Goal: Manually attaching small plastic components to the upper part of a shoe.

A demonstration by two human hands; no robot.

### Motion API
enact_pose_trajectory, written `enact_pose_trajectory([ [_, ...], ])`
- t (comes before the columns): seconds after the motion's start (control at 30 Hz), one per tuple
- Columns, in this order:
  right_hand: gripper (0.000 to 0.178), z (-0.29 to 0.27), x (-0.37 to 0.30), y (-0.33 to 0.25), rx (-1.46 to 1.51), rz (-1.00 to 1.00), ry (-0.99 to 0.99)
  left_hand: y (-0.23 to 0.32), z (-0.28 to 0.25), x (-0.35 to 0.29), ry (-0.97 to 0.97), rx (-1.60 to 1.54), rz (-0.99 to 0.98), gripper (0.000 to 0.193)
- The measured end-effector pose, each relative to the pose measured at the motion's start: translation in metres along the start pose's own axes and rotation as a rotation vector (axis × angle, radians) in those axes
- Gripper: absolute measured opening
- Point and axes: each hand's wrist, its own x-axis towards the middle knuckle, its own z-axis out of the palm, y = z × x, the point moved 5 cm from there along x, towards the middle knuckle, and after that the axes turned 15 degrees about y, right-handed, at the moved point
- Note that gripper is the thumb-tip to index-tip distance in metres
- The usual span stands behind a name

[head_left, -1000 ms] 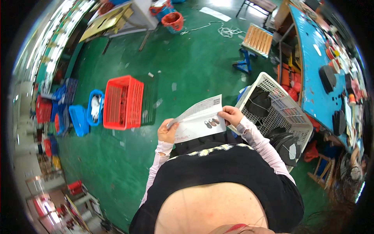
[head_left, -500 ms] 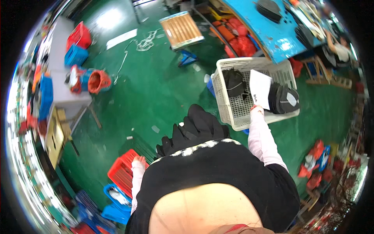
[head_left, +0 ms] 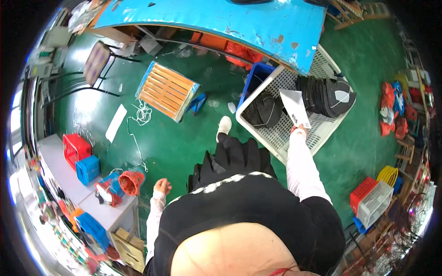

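My right hand (head_left: 299, 130), its arm stretched forward, pinches the lower edge of a white sheet of paper (head_left: 293, 102) with dark print. The paper hangs above a large white plastic crate (head_left: 277, 149). In that crate, a tied bundle of black pieces (head_left: 268, 109) lies to the left of the sheet. A longer stack of black pieces (head_left: 317, 95), with a pale patch at its near end, lies to the right. My left hand (head_left: 163, 186) hangs out at my left side, fingers loosely bent and apart, with nothing seen in it.
A blue-topped table (head_left: 258, 27) overhangs the crate's far side. A blue bin (head_left: 256, 78) stands against the crate. Ahead lies a slatted wooden stool (head_left: 168, 89), with white cord (head_left: 142, 112) left of it. A grey table (head_left: 62, 156) with baskets stands left; more baskets (head_left: 363, 195) are at right.
My view has turned left and shifted forward, bringing the blue table across the top. My right hand keeps the paper over the crate. My left hand has swung forward, and a white shoe now shows.
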Motion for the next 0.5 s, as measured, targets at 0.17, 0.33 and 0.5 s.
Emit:
enact_pose_trajectory([
  [0.17, 0.027, -0.030, -0.018, 0.038, -0.004, 0.143, 0.194, 0.050, -0.029, 0.055, 0.067, -0.127, 0.150, 0.032],
  [0.33, 0.036, -0.059, -0.052, 0.106, 0.209, 0.259, 0.364, 0.104, -0.015, 0.072, -0.155, 0.428, 0.198, 0.034],
  [0.5, 0.025, -0.095, -0.070, 0.086, 0.257, 0.392, 0.476, 0.194, -0.024, 0.138, -0.065, 0.308, 0.289, 0.028],
])
